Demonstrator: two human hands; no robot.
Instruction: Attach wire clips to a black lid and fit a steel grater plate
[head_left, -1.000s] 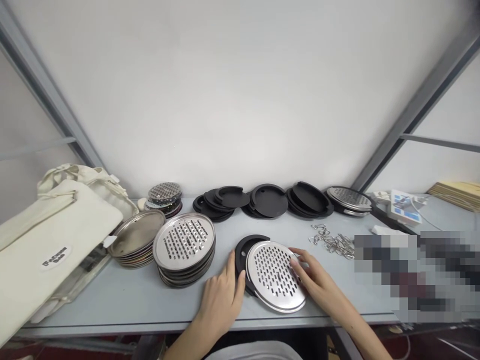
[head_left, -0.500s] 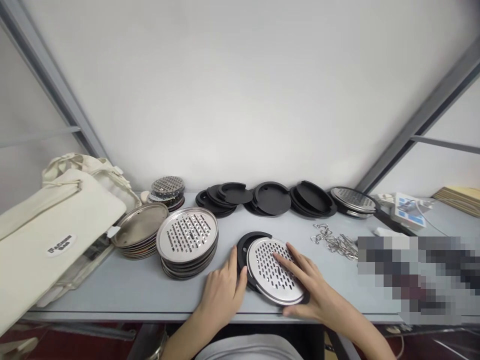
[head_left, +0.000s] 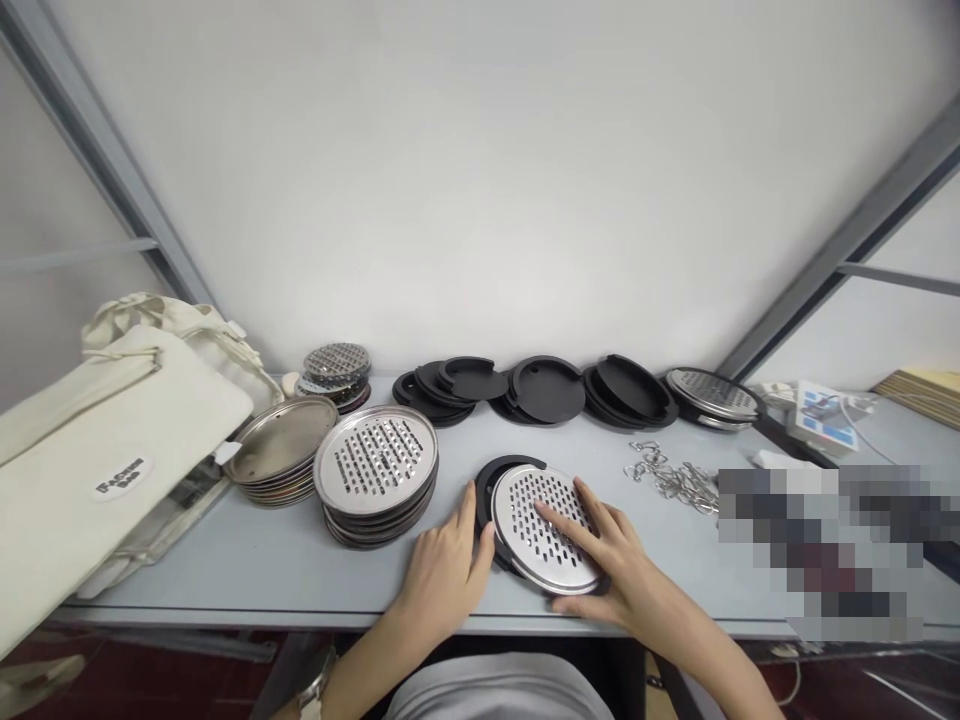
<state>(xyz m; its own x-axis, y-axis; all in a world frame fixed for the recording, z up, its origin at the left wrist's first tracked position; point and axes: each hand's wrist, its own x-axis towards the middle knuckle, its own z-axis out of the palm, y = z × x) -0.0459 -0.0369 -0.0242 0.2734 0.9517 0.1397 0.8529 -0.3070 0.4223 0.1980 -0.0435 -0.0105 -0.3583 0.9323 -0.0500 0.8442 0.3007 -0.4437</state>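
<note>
Just in front of me, a round metal grater plate [head_left: 546,528] lies partly inside a round black plastic holder [head_left: 486,500]. At the upper left the holder shows past the plate as a dark crescent. My left hand [head_left: 445,568] steadies the holder's left edge between fingers and thumb. With fingers spread over the perforated face and thumb at the lower edge, my right hand [head_left: 621,560] grips the grater plate. Left of my hands stands a stack of grater plates [head_left: 375,470]. Behind it is a stack of plain metal discs [head_left: 283,440].
Several black holders [head_left: 551,390] stand in piles along the wall. Smaller perforated discs [head_left: 337,362] are at the back left, fitted graters [head_left: 712,395] at the back right. Metal chains [head_left: 679,480] lie to the right. A cream bag [head_left: 172,420] covers the left end.
The grater plate has shifted slightly up and left into the black holder, with my right hand moving along. My left hand stays at the holder's edge. The camera view has tilted slightly.
</note>
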